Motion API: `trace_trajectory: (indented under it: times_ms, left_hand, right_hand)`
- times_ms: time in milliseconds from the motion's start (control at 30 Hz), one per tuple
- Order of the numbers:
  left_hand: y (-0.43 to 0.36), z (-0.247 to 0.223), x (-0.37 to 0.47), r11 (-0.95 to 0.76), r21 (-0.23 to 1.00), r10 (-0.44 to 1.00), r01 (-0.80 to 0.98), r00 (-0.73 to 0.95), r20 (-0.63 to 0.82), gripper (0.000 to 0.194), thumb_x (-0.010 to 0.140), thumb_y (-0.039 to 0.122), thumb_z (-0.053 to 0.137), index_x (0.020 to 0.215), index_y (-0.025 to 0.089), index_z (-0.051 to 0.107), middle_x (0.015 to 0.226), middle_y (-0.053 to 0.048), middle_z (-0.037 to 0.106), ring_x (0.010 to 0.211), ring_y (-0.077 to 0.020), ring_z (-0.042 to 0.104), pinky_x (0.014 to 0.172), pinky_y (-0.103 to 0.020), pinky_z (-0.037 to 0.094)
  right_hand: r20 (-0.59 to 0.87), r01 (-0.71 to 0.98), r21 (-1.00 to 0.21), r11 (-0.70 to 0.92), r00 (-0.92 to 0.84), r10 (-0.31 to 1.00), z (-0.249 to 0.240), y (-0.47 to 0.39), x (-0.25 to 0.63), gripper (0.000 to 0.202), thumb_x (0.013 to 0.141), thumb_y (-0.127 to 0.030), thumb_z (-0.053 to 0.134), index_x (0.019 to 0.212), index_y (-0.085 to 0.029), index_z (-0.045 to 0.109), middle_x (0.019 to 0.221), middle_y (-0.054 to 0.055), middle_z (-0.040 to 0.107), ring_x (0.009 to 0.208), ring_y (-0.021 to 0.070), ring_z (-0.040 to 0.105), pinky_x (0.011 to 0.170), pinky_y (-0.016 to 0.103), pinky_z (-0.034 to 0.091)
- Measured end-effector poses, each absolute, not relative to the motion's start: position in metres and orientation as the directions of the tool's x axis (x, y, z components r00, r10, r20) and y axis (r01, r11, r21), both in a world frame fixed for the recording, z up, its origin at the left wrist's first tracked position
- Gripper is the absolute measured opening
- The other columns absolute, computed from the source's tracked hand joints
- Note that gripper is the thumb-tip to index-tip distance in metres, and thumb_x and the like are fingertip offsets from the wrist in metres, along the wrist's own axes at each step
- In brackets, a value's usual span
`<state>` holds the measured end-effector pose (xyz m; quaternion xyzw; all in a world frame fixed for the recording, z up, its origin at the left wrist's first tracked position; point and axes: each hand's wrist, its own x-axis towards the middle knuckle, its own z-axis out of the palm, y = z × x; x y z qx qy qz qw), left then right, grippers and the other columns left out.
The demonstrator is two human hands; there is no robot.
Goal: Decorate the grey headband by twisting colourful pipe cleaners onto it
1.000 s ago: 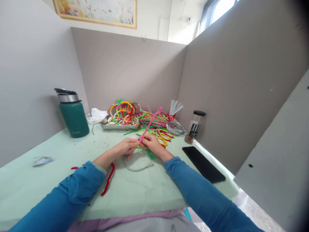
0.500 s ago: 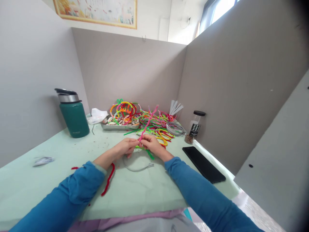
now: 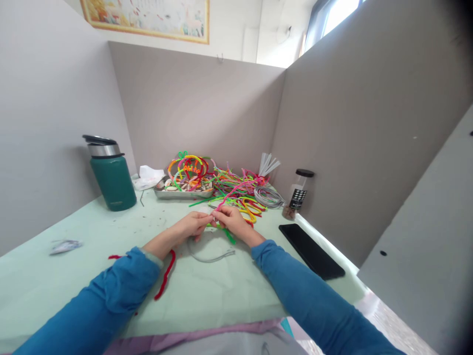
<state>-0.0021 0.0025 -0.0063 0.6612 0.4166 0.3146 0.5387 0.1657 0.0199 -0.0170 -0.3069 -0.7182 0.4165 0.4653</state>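
Fingertips meet over the middle of the table, where my left hand (image 3: pixel 194 224) and my right hand (image 3: pixel 231 220) both pinch the near end of a pink fuzzy stem (image 3: pixel 229 193). Its free part slants away to the right, toward the pile of coloured stems (image 3: pixel 236 180). A green stem (image 3: pixel 229 236) pokes out beneath my right hand. Just nearer to me lies a thin grey wire (image 3: pixel 214 260), curved on the cloth. One red stem (image 3: pixel 166 276) rests beside my left wrist.
A green bottle (image 3: pixel 114 182) stands at the left. At the back, a metal tray (image 3: pixel 185 195) holds small pieces and fuzzy rings. Coiled grey wire (image 3: pixel 269 197), a black-capped jar (image 3: pixel 297 195) and a black phone (image 3: pixel 312 251) lie rightward. Grey partitions (image 3: pixel 199 108) enclose the table.
The pink stem's free end has swung down and to the right, from standing upward to lying lower over the pile. Both hands have stayed nearly in place.
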Motion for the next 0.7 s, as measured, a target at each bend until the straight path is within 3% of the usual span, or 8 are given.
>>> trace_trajectory:
  times_ms: [267,467,700]
  left_hand:
    - [0.0055,-0.0098,-0.0034,-0.106,0.965,0.892,0.241,0.453,-0.015,0.042,0.075,0.053,0.05,0.082,0.012,0.06,0.035,0.01,0.029,0.03,-0.0045,0.023,0.036,-0.019,0.036]
    - [0.0047,-0.0103,-0.0041,-0.113,0.959,0.885,0.259,0.466,-0.021,0.041,0.075,0.052,0.049,0.083,0.013,0.058,0.035,0.008,0.034,0.03,-0.0061,0.032,0.033,-0.017,0.029]
    - [0.0057,-0.0114,-0.0034,-0.103,0.968,0.888,0.229,0.46,-0.014,0.042,0.075,0.053,0.05,0.087,0.013,0.058,0.039,0.009,0.034,0.031,-0.0039,0.025,0.036,-0.018,0.035]
  right_hand:
    - [0.437,0.1,-0.871,0.48,-0.287,0.853,-0.0203,0.0274,0.168,0.032,0.076,-0.04,0.054,0.056,-0.016,0.048,0.045,-0.004,0.043,0.041,0.0079,0.037,0.042,0.021,0.03]
    - [0.423,0.107,-0.873,0.476,-0.32,0.848,-0.0219,0.0274,0.1667,0.03,0.075,-0.039,0.055,0.057,-0.016,0.049,0.044,-0.005,0.042,0.04,0.0074,0.036,0.039,0.02,0.027]
    - [0.439,0.125,-0.862,0.491,-0.301,0.847,-0.0257,0.0306,0.1667,0.032,0.077,-0.039,0.054,0.056,-0.016,0.047,0.043,-0.005,0.039,0.04,0.0069,0.035,0.039,0.019,0.027]
